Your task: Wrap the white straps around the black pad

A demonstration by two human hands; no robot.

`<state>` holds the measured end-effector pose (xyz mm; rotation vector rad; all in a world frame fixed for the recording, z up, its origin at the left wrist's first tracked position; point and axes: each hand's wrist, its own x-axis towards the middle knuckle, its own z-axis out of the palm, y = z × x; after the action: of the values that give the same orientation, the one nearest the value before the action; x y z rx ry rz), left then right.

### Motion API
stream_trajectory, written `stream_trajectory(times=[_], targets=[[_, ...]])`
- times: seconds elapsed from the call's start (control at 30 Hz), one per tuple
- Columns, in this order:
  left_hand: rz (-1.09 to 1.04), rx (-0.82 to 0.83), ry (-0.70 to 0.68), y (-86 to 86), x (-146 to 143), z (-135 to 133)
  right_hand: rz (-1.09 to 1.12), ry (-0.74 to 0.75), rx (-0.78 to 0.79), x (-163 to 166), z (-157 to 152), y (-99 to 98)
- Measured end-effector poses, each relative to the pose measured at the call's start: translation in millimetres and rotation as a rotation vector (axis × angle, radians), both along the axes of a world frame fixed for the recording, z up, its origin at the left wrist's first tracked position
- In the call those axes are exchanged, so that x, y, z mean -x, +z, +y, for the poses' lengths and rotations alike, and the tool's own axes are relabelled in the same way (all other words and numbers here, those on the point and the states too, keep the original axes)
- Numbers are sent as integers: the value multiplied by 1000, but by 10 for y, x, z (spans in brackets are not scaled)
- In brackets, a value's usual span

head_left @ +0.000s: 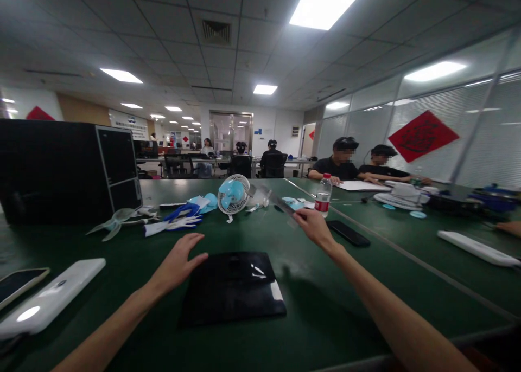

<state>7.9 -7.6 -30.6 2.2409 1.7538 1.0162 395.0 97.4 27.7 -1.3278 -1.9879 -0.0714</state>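
Observation:
My left hand (178, 262) is open, thumb and fingers apart, just past the upper left corner of a glossy black panel (234, 290) that lies flat on the green table (325, 318). With my right hand (317, 229) I pinch the near end of a long, thin grey strip (280, 202), ruler-like in shape. It is held above the table and points away to the left; its exact kind is unclear. Beyond the panel stands a small fan (233, 194) with blue blades and a white grille. A water bottle (323, 196) with a red cap is just behind my right hand.
Blue and white gloves (175, 220) and pale fan blades (116, 223) lie at the left, before a large black case (57, 171). A black phone (348, 233) is right of my hand. White devices (52, 296) lie on both sides. Two people sit across the table.

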Motion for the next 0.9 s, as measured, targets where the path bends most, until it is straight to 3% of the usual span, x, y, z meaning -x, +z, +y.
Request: stream_trajectory(times=[0.13, 0.2, 0.27, 0.47, 0.6, 0.67, 0.77, 0.9], targets=[[-104, -392, 167, 199, 55, -29, 103, 270, 145, 364, -422, 9], [-132, -476, 209, 298, 56, -78, 103, 369, 209, 530, -570, 10], [-157, -457, 216, 370, 35, -137, 82, 441, 265, 656, -678, 12], [-144, -242, 153, 458, -60, -273, 91, 518, 391, 776, -801, 7], [-243, -127, 143, 510, -49, -291, 222, 506, 474, 754, -776, 4], [-350, 33, 89, 529, -24, -298, 308, 495, 572, 719, -746, -10], [-486, 397, -79, 506, 12, -321, 358, 529, 792, 632, -700, -57], [-472, 769, -256, 390, 14, -355, 199, 603, 1068, 522, -692, -128]])
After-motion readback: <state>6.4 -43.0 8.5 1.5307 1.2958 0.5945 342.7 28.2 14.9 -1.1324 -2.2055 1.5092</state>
